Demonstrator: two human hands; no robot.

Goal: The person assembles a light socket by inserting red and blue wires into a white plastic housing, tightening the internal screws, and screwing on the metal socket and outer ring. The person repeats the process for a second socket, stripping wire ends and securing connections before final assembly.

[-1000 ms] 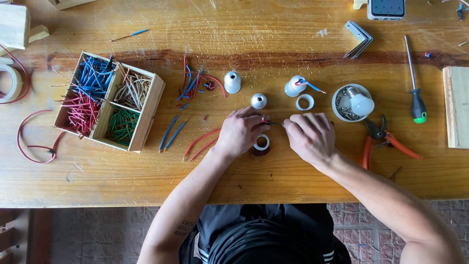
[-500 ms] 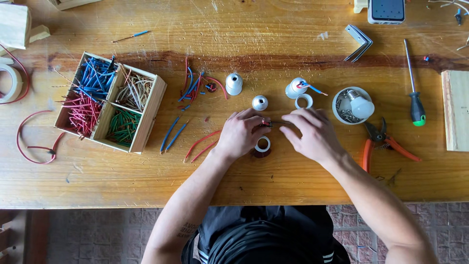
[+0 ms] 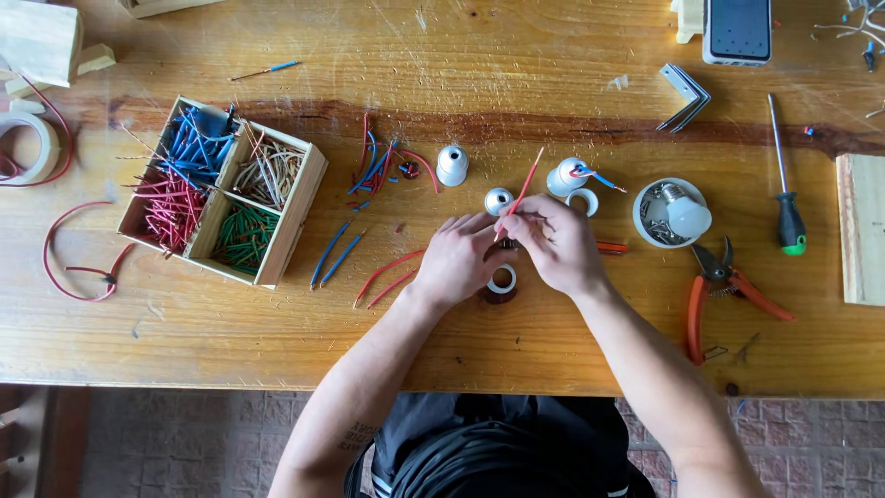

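The left hand point(image 3: 458, 258) and the right hand point(image 3: 551, 242) meet knuckle to knuckle over the wooden table point(image 3: 516, 55); the right fingers are pinched shut on a short red wire point(image 3: 518, 197), which rises slanting up and away from the fingertips; the left fingers curl in toward the same spot, and they seem to grip the wire's lower end, though the hands hide the contact. Just beyond the fingertips sits a small white socket part point(image 3: 499, 200); just under the hands, toward the person, lies a roll of dark tape point(image 3: 501, 281); a white ring point(image 3: 584, 200) and a white lamp holder point(image 3: 566, 176) with wires lie just past the right fingers. Farther right of them stand a round dish point(image 3: 648, 219) holding a bulb, orange-handled cutters point(image 3: 719, 290) and a green-handled screwdriver point(image 3: 785, 198). Well left of the left fingers is a wooden compartment box point(image 3: 293, 210) of blue, red, green and tan wire pieces; loose blue and red wires point(image 3: 339, 254) lie between box and hand.
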